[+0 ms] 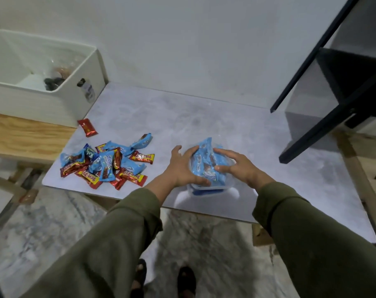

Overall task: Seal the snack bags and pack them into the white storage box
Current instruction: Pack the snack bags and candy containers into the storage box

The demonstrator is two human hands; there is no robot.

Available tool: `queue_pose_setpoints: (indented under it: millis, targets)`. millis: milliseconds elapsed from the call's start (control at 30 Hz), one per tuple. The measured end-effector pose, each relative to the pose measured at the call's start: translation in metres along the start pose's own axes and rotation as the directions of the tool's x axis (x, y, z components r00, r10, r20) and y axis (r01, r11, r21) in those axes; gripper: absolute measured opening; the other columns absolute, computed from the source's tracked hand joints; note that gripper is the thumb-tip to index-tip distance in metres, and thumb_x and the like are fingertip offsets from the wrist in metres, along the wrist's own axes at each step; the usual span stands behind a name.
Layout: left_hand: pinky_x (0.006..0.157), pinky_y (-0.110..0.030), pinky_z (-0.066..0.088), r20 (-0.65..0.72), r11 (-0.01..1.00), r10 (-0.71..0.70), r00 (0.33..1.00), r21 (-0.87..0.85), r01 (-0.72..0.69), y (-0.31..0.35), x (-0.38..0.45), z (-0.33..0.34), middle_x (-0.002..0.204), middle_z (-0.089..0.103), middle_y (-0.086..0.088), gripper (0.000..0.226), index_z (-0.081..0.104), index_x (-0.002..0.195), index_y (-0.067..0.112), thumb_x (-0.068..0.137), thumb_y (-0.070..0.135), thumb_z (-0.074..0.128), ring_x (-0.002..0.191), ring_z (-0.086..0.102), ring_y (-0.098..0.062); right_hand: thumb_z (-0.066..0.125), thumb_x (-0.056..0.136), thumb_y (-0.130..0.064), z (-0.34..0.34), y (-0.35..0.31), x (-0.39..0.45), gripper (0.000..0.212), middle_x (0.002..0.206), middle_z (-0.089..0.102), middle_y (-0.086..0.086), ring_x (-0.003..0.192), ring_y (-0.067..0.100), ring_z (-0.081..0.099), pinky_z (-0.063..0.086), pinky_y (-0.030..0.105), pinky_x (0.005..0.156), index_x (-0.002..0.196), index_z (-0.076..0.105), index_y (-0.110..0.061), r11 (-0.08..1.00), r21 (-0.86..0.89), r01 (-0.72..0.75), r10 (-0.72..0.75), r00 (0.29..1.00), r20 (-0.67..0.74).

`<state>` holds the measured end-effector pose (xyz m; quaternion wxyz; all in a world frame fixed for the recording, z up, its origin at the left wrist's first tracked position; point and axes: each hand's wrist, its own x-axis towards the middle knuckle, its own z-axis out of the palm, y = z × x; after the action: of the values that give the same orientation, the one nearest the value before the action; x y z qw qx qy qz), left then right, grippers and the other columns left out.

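Observation:
A clear snack bag (206, 162) stuffed with blue wrapped snacks lies on the grey table (204, 117), near its front edge. My left hand (182, 168) holds the bag's left side, fingers curled over it and thumb along the near edge. My right hand (238, 166) rests on the bag's right side with fingers spread and fairly straight. The white storage box (83, 67) stands at the back left; a clear bag of dark snacks (55, 79) lies inside it.
A loose pile of blue and red wrapped snacks (106, 163) lies left of the bag, with one red packet (87, 127) apart near the box. A black metal frame (324, 100) slants over the table's right side. A wooden board (21, 134) sits under the box.

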<state>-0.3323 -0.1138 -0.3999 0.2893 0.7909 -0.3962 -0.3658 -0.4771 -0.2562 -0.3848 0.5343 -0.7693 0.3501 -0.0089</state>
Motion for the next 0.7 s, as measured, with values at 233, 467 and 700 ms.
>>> queue_pose_setpoints:
  millis: [233,467,700]
  targets:
    - [0.102,-0.036,0.046,0.052,0.943,-0.005,0.999,-0.333,0.023,-0.003,-0.002,0.013,0.134,0.043,0.001,0.115,0.017,0.143,0.031,0.055,0.020,0.090,0.121,0.049,-0.020,0.068,0.083,-0.014,-0.001,0.009,0.007,0.058,0.134,0.051,0.001,0.113,0.020,0.056,0.051,0.028,0.090,0.132,0.047,-0.038,0.966,0.222,-0.134,0.085,0.972,0.218]
    - [0.103,-0.039,0.046,0.053,0.903,0.022,0.998,-0.429,0.003,-0.008,-0.005,0.016,0.133,0.039,0.004,0.115,0.015,0.143,0.031,0.056,0.016,0.089,0.121,0.049,-0.020,0.067,0.083,-0.006,0.004,0.008,0.011,0.062,0.132,0.050,0.001,0.114,0.019,0.055,0.051,0.026,0.091,0.133,0.045,-0.036,0.953,0.256,-0.160,0.083,0.954,0.289]
    - [0.094,-0.023,0.046,-0.016,0.899,0.027,1.000,-0.436,-0.031,-0.011,-0.023,-0.030,0.133,0.040,0.009,0.114,0.016,0.145,0.031,0.059,0.013,0.089,0.116,0.049,-0.012,0.069,0.079,0.001,0.022,-0.040,0.019,0.065,0.130,0.054,0.003,0.109,0.022,0.059,0.055,0.029,0.086,0.129,0.051,-0.036,0.941,0.293,-0.172,0.079,0.950,0.304]
